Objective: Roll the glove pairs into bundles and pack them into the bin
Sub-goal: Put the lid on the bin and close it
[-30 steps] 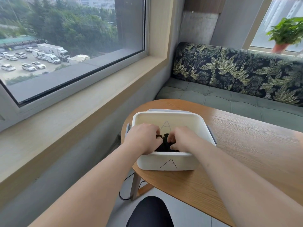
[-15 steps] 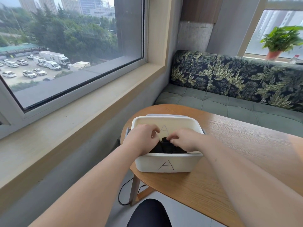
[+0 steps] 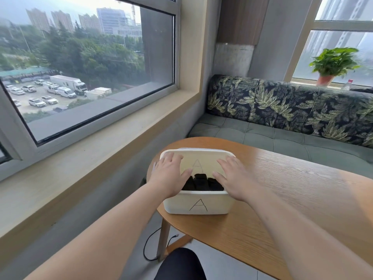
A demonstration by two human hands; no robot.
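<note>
Head view, looking forward and down. A white bin (image 3: pixel 197 206) with a hand-drawn letter A on its near wall stands in the lower centre of the frame, on the left end of a rounded wooden table (image 3: pixel 302 199). Inside it, black rolled glove bundles (image 3: pixel 201 181) lie packed side by side against the near wall.

Both hands are over the bin's open top, holding nothing. The left hand (image 3: pixel 169 174) lies flat over the bin's left side with fingers straight and spread, its thumb just above the bundles. The right hand (image 3: pixel 232 178) mirrors it over the right side, fingers straight and apart. The bundles show in the gap between the two hands. Whether the palms touch the rim cannot be told.

A green sofa (image 3: pixel 282 134) with a leaf-print back runs behind the table. A potted plant (image 3: pixel 333 63) sits on the sill at upper right. A large window (image 3: pixel 86 63) fills the upper left. A black cable (image 3: pixel 149 247) lies on the floor beneath the table.
</note>
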